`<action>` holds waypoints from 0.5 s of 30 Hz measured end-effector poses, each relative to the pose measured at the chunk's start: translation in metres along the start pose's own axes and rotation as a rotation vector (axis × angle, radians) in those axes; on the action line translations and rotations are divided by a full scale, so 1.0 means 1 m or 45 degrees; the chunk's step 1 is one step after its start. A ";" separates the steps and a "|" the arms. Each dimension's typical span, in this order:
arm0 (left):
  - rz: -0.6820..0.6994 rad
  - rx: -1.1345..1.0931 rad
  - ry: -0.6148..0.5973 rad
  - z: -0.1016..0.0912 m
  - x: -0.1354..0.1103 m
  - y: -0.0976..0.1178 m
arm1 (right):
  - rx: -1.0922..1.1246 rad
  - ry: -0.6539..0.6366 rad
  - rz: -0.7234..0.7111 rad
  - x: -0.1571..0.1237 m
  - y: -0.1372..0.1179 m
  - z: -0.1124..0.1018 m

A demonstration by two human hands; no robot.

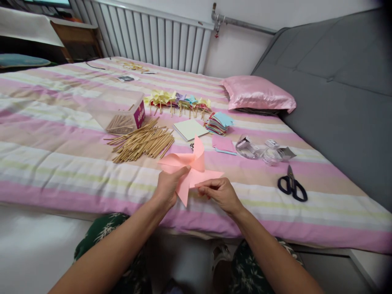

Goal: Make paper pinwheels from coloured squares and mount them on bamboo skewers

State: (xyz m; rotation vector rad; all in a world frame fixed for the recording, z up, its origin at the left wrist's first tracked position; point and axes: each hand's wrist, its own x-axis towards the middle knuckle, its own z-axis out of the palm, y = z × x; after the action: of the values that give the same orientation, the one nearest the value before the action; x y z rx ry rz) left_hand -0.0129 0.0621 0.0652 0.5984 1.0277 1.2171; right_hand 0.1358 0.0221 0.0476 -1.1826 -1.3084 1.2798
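Observation:
A pink paper pinwheel [191, 167], partly folded, is held up over the near edge of the striped bed [61, 163]. My left hand [167, 188] pinches its left side, thumb across the paper near the centre. My right hand [219, 192] is closed on the right flap, fingers curled around the paper's edge. Behind the pinwheel lies a heap of wooden sticks [142, 142] and a clear plastic box [118, 112] tipped on its side with more sticks in it.
A row of finished coloured pinwheels [179, 102] lies further back. A stack of coloured paper squares [218, 123], a white pad [190, 129], pink sheets [224, 144], tape rolls [260, 151] and black scissors [292, 185] sit to the right. A pink pillow [259, 94] rests by the grey headboard [337, 81].

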 end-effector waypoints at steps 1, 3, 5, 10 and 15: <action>0.018 0.020 0.016 0.001 -0.001 -0.002 | -0.022 0.023 -0.024 0.000 -0.001 0.000; 0.054 0.094 0.052 0.001 -0.003 -0.005 | -0.054 0.096 -0.051 -0.001 -0.003 0.001; 0.076 0.159 0.078 0.002 -0.005 -0.010 | -0.073 0.200 -0.070 -0.001 -0.004 0.002; 0.077 0.180 0.082 0.003 -0.007 -0.016 | -0.140 0.422 -0.161 0.000 0.001 0.007; 0.119 0.230 0.085 0.001 -0.006 -0.019 | -0.205 0.604 -0.232 0.000 0.007 0.011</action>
State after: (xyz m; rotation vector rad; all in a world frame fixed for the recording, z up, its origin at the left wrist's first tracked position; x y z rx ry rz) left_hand -0.0027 0.0515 0.0514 0.7573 1.1857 1.2404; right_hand 0.1252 0.0210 0.0398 -1.3445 -1.1443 0.7140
